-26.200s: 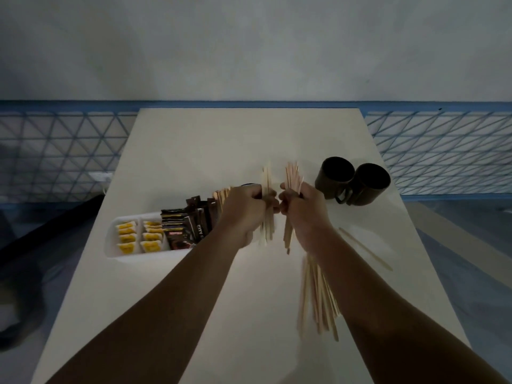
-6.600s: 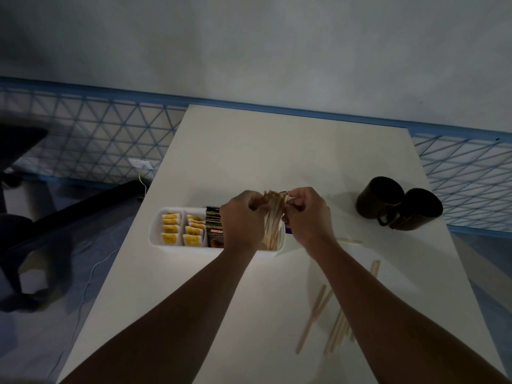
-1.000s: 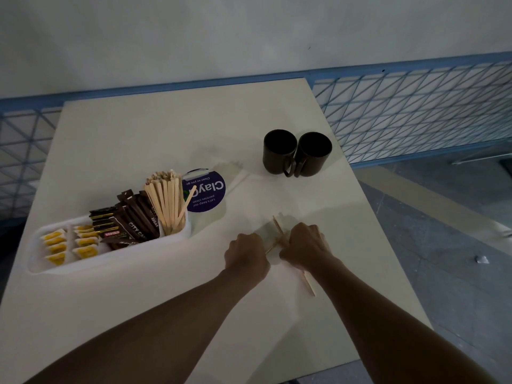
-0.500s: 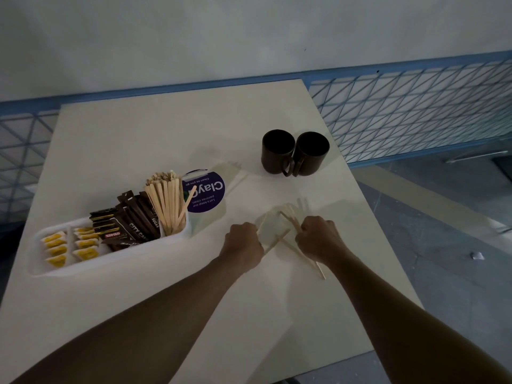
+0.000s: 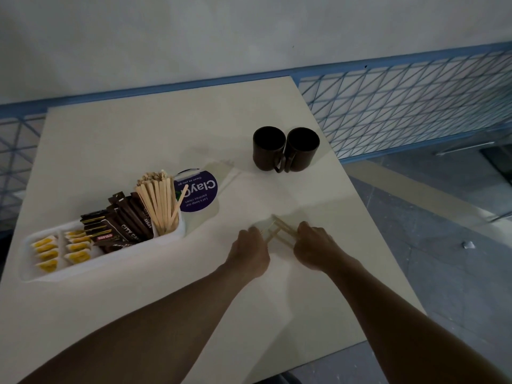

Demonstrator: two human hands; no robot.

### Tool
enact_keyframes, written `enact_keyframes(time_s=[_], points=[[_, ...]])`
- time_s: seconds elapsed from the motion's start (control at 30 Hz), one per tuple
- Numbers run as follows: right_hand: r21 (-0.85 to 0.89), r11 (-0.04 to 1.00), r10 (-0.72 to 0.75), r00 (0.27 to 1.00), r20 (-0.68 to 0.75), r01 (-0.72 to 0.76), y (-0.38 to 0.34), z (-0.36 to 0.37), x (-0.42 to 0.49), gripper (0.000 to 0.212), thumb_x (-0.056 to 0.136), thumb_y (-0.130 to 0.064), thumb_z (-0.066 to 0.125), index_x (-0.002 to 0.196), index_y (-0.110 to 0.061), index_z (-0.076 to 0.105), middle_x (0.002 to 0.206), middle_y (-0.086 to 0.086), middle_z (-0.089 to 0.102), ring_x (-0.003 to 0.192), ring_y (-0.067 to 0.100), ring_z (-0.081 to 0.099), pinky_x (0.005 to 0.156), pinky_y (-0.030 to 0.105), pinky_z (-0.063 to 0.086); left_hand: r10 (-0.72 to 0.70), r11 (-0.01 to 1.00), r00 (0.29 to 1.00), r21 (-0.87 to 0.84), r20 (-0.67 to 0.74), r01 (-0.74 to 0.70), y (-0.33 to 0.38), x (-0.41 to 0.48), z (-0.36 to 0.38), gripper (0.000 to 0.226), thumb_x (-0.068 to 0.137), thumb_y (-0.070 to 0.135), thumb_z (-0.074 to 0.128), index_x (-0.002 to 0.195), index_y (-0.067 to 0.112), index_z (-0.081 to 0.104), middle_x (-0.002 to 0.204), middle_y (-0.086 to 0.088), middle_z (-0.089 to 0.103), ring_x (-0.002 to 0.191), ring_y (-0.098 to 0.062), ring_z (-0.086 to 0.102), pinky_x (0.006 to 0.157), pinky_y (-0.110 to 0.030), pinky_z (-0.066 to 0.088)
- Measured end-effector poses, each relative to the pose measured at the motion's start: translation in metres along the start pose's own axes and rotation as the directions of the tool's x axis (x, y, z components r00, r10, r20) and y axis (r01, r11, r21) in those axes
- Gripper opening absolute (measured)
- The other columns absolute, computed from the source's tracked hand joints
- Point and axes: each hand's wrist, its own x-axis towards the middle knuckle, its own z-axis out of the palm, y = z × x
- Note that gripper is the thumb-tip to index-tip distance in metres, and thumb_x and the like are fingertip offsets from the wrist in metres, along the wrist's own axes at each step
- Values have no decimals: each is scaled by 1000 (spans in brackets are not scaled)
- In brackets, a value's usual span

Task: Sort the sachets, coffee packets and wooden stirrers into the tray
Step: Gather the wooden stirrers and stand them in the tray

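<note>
1. On the table (image 5: 138,139), right of the tray (image 5: 110,263), a few loose stirrers (image 5: 283,226) lie crossed between the person's two hands.
2. The left hand (image 5: 250,252) has its fingers curled on the sticks' left ends. The right hand (image 5: 315,248) curls over their right ends, so each pinches the little bundle from its own side.
3. The tray holds yellow sachets (image 5: 55,248) at its left end, dark coffee packets (image 5: 124,224) in the middle and standing stirrers (image 5: 160,200) at its right end, just beside a round purple label (image 5: 198,194).
4. Two dark mugs (image 5: 285,149) stand farther back, well apart from the hands.
5. The sticks look thin, light and stiff. They would probably scatter or roll easily, and could snap if bent. Squaring them parallel and gripping the bundle around its middle seems safest before standing them on end in the right compartment.
</note>
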Motion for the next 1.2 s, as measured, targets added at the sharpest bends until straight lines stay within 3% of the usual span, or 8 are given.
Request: enact_keyframes(time_s=[0.13, 0.27, 0.4, 0.63, 0.73, 0.87, 0.93, 1.2], points=[[-133, 991, -47, 992, -113, 31, 1, 6, -1, 17, 92, -27, 52, 103, -14, 49, 99, 7, 59, 82, 28, 61, 66, 37, 50, 17, 999, 993, 34, -120, -14, 0, -4, 5, 31, 93, 10, 57, 123, 4, 53, 120, -14, 54, 108, -29, 57, 91, -33, 49], [-182, 982, -90, 977, -194, 54, -5, 9, 1, 16, 91, -29, 62, 86, -14, 59, 84, 5, 62, 68, 26, 62, 59, 35, 56, 5, 995, 994, 95, -110, 6, 2, -4, 5, 29, 93, 9, 55, 121, 3, 56, 123, -15, 57, 111, -29, 58, 92, -34, 51], [-178, 983, -75, 982, -172, 44, -13, 4, 2, 2, 88, -13, 62, 87, -12, 60, 81, 6, 56, 70, 27, 57, 61, 33, 51, -76, 995, 994, 56, -78, 80, 7, -3, 1, 32, 92, 8, 59, 123, 2, 55, 123, -16, 57, 112, -31, 58, 91, -35, 54], [-146, 988, -57, 992, -111, 40, -19, 3, 5, 26, 80, -17, 73, 103, -11, 61, 99, 8, 61, 83, 26, 61, 72, 38, 59, -65, 997, 995, 35, -74, 68, 11, -3, 4, 36, 93, 13, 59, 127, 3, 52, 123, -13, 56, 111, -29, 59, 90, -33, 54], [-191, 980, -84, 991, -103, 63, -21, 4, 4, 31, 79, -19, 75, 105, -11, 60, 101, 7, 61, 81, 25, 57, 65, 33, 51, -80, 997, 994, 12, -72, 81, 12, -3, 3, 36, 94, 15, 58, 126, 0, 51, 122, -14, 57, 109, -29, 60, 86, -33, 52], [-237, 967, -118, 988, -97, 92, -24, 4, 4, 25, 78, -17, 74, 98, -8, 63, 88, 6, 58, 73, 26, 55, 60, 31, 45, 0, 998, 999, 62, -47, 3, 12, -3, 1, 21, 91, 10, 56, 109, 1, 62, 112, -17, 63, 103, -33, 62, 80, -34, 51], [-241, 965, -128, 987, -99, 101, -25, 4, 4, 19, 78, -16, 73, 93, -8, 62, 83, 5, 55, 71, 26, 56, 59, 30, 45, 30, 998, 997, 60, -74, -25, 11, -3, 6, 26, 94, 14, 58, 117, 3, 60, 116, -14, 62, 105, -28, 62, 84, -31, 53], [-260, 947, -211, 976, -55, 190, -23, 7, 2, 22, 78, -10, 67, 100, -14, 66, 91, 7, 68, 81, 28, 67, 67, 34, 57, 43, 999, 993, 18, -106, -41, 12, -8, 9, 29, 96, 20, 59, 121, 6, 56, 117, -11, 62, 105, -21, 62, 87, -28, 53]])
